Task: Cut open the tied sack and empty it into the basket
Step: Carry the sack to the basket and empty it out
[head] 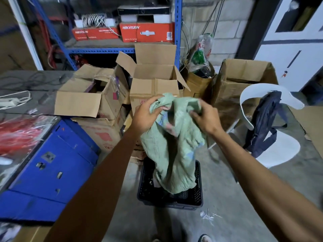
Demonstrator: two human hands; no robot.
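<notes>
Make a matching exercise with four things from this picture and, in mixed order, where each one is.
Things:
1. green sack
2. black basket
3. dark bag
4. red boxes

Places:
A. on the blue shelf
B. on the white chair
C. held up by the left hand and right hand
D. on the floor under the sack

Pairs: 1-C, 2-D, 3-B, 4-A

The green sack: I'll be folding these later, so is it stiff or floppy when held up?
Probably floppy: the green sack hangs in soft creases from the left hand and right hand, over the black basket. It looks light, since it bunches easily where the fingers grip it. The woven surface may be slightly slippery.
</notes>
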